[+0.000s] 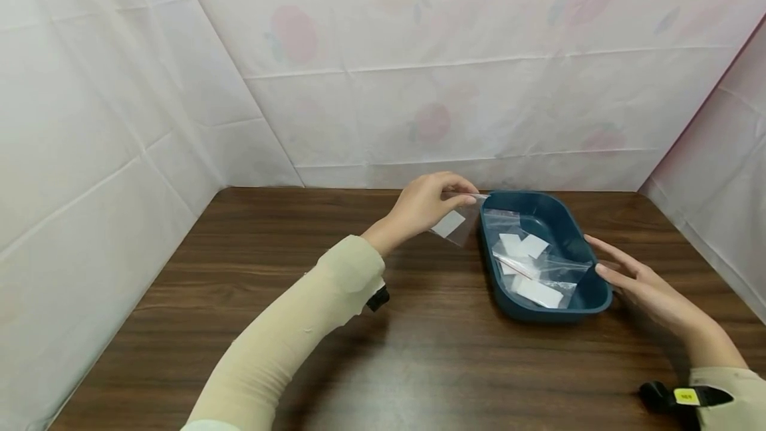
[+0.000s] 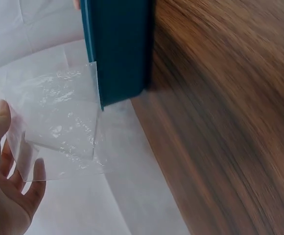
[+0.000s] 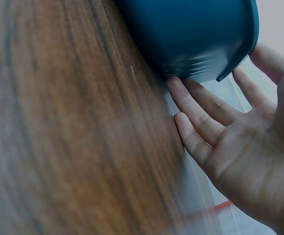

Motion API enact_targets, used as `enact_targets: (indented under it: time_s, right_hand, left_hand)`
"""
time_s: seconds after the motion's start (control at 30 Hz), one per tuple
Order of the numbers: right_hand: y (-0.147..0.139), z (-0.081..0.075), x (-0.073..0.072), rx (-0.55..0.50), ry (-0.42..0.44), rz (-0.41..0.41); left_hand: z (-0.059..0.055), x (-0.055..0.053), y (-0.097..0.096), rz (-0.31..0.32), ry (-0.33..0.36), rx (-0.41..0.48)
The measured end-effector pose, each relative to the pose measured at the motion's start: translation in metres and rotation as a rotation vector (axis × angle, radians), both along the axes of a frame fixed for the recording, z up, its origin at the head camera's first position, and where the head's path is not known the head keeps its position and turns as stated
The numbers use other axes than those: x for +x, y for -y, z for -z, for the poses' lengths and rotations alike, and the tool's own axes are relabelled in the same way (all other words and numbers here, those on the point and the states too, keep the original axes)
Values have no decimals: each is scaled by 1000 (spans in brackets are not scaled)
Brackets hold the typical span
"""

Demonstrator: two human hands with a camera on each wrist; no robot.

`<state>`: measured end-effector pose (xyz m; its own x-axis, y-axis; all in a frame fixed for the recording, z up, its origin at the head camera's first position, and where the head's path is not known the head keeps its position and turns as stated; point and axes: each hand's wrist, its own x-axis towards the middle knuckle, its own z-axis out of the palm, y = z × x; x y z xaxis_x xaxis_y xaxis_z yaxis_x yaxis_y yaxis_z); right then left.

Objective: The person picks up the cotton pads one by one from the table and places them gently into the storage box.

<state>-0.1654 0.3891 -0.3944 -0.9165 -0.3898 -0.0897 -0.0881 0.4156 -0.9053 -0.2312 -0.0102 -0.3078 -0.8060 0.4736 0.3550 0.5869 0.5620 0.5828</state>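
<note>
My left hand (image 1: 426,203) pinches the top edge of a small clear plastic bag (image 1: 471,221) beside the left wall of a dark blue bin (image 1: 526,313). A white piece (image 1: 448,223) shows in that bag. In the left wrist view the bag (image 2: 63,117) hangs between thumb and fingers, near the bin's outer wall (image 2: 120,49). Inside the bin lie several clear bags (image 1: 556,268) with white pieces. At the bin's right side, my right hand (image 1: 652,294) rests with fairly straight fingers against the outside and the thumb at the rim. It holds no bag.
The bin stands on a brown wood-grain table (image 1: 455,364). White cloth (image 1: 383,112) with faded pink prints hangs behind the table and at both sides. Black straps with small devices (image 1: 658,396) sit at the wrists.
</note>
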Motion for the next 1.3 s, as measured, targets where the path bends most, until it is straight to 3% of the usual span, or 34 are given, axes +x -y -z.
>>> enact_targets:
  time_s: [0.33, 0.77, 1.0, 1.3]
  right_hand:
    - [0, 2, -3, 18, -13, 3]
    - [2, 1, -3, 60, -7, 23]
    - [0, 0, -3, 71, 6, 25]
    - [0, 0, -2, 70, 7, 14]
  left_hand:
    - [-8, 6, -23, 39, 3, 68]
    - [-14, 15, -53, 55, 39, 43]
    - [-12, 20, -70, 43, 37, 3]
    - [-3, 28, -91, 78, 53, -39]
